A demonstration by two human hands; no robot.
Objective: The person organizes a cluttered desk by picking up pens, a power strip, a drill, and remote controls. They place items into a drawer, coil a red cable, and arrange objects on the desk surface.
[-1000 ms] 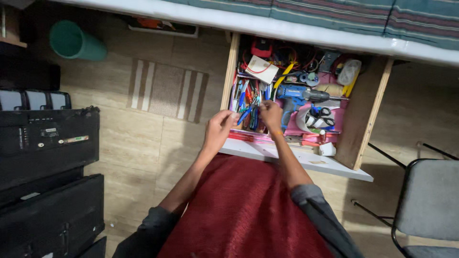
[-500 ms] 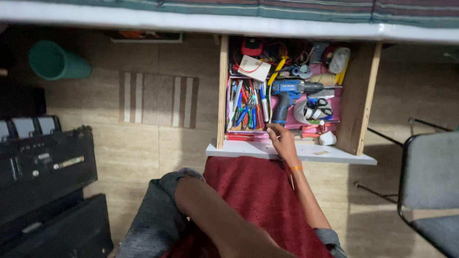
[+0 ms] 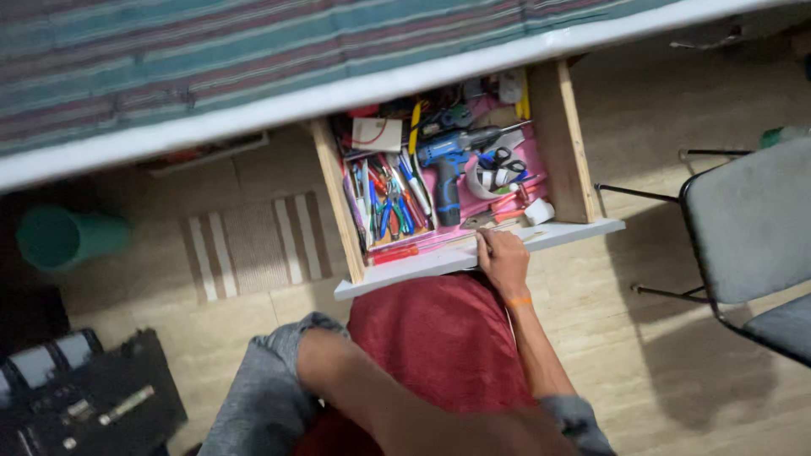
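An open wooden drawer (image 3: 342,211) with a white front panel (image 3: 397,272) hangs under the tabletop. It holds a blue cordless drill (image 3: 446,165), pliers and screwdrivers (image 3: 393,207) in a left compartment, scissors and a roll of tape (image 3: 494,173) on a pink liner. My right hand (image 3: 503,260) sits on the white front panel, fingers curled over its top edge into the drawer. An orange band circles that wrist. Only my left forearm (image 3: 338,380) shows, bent back low over my red lap; the left hand itself is out of the picture.
A striped cloth (image 3: 169,67) covers the tabletop above the drawer. A grey chair (image 3: 752,219) stands at the right. On the tiled floor lie a striped mat (image 3: 253,245), a green bucket (image 3: 63,236) at the left, and black cases (image 3: 93,397) at lower left.
My left hand has left the drawer and pulled back out of view. My right hand slid from among the tools to the drawer's front edge. The view tilted and shifted.
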